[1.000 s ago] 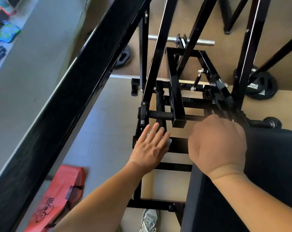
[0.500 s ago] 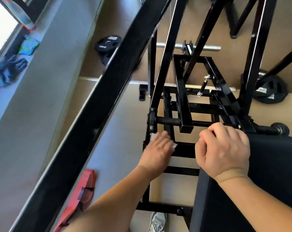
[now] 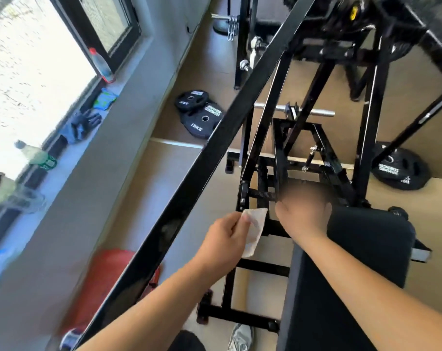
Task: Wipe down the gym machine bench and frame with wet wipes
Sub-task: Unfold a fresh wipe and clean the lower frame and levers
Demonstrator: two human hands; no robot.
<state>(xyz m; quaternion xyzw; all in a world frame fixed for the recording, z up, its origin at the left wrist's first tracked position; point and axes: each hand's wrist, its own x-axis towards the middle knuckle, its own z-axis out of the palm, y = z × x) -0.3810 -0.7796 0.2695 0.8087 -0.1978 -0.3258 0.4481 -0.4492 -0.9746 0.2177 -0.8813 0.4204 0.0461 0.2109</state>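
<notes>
Head view, and the left hand [image 3: 225, 239] has the wipe [image 3: 254, 229] pinched between thumb and fingertips, top corner up, the rest hanging down in a long strip. It looks lifted just clear of the metal, though contact is hard to call from this angle.

Here's the geometry that matters: the frame [image 3: 280, 153] lies ahead of and below that hand, and the nearest crossbar [image 3: 276, 228] runs left to right just behind the wipe, square across its hanging length. The long diagonal bar [image 3: 202, 188] sits just beside the left hand on its outer side, climbing from lower left to upper right. So the wipe hand has metal on two sides and is the nearer one to both.

The bench [image 3: 361, 262] is off to the right, under the right forearm. The right hand [image 3: 303, 211] is at the bench's far end by the frame, badly blurred; whether it grips anything, I cannot tell.

My call: the frame gets the next stroke, sideways along that crossbar.
</notes>
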